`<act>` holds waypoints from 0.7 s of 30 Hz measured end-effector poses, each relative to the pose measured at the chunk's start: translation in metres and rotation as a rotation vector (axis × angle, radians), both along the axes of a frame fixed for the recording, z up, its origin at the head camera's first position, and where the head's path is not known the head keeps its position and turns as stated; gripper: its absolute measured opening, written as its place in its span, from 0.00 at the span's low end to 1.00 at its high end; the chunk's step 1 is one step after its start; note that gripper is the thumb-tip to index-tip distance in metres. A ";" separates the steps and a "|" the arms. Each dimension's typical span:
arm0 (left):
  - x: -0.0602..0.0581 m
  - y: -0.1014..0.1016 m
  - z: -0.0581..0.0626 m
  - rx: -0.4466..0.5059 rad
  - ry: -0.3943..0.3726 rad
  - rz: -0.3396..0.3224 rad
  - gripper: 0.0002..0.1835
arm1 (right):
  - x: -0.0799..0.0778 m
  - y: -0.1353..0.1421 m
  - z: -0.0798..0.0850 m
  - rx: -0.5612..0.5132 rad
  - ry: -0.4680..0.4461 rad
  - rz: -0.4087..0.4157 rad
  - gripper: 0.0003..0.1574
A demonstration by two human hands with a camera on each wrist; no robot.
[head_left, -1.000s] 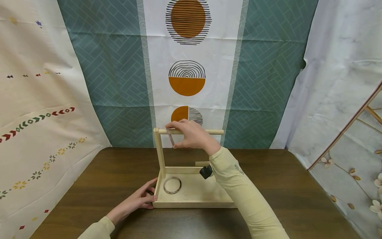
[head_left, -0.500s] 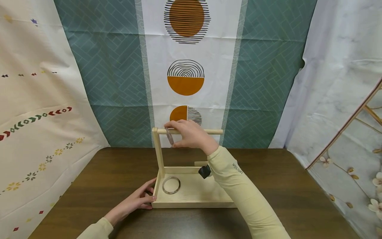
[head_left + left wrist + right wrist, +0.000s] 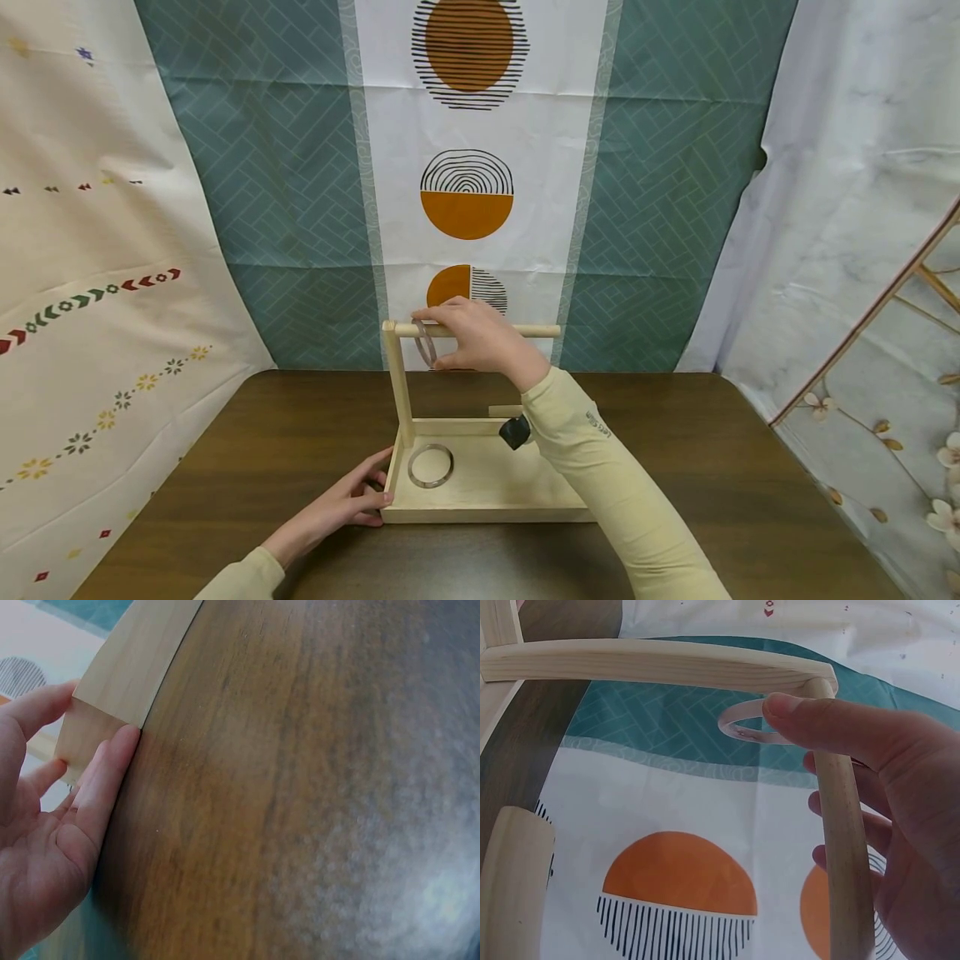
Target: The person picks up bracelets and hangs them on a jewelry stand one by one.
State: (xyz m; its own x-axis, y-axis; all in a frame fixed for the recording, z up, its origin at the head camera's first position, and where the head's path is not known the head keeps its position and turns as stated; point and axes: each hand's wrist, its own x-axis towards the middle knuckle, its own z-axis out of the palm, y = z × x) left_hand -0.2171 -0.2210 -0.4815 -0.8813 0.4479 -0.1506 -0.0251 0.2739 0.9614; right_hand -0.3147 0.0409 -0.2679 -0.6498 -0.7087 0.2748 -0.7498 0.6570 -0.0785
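Note:
My right hand (image 3: 483, 337) pinches a pale, translucent bangle (image 3: 731, 730) between thumb and fingers. The bangle stands on edge at the upper rod (image 3: 536, 331) of a light wooden stand, close to the rod's left end, and overlaps the rod in the head view. In the right wrist view the fingers reach behind that rod, and the thumb hides part of the bangle. A second bangle (image 3: 430, 485) lies flat on the left of the stand's tray (image 3: 487, 516). Fairly straight fingers of my left hand (image 3: 345, 504) press against the tray's left end.
An upright post (image 3: 400, 387) carries the upper rod. Behind the right sleeve, a shorter rod (image 3: 505, 411) shows lower down. A black wrist camera (image 3: 516, 432) hangs over the tray. The dark wooden table (image 3: 720, 475) backs onto patterned cloth hangings.
The bangle in my right hand has turned slightly, so more of its ring opening shows. The head view has shifted a little. The left hand and second bangle stay in place.

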 end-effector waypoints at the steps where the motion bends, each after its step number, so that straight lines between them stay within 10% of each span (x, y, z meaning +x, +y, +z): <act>1: 0.000 0.000 0.000 -0.002 -0.002 0.002 0.42 | 0.000 0.000 0.000 -0.001 -0.001 0.001 0.47; 21: 0.000 -0.001 -0.001 -0.011 -0.020 0.007 0.42 | 0.001 0.003 -0.002 0.011 0.033 0.017 0.49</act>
State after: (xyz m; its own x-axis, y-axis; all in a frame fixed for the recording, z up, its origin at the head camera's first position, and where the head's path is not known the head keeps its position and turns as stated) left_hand -0.2176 -0.2216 -0.4822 -0.8811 0.4402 -0.1728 -0.0459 0.2839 0.9577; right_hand -0.3136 0.0444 -0.2701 -0.6280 -0.7229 0.2882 -0.7632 0.6445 -0.0466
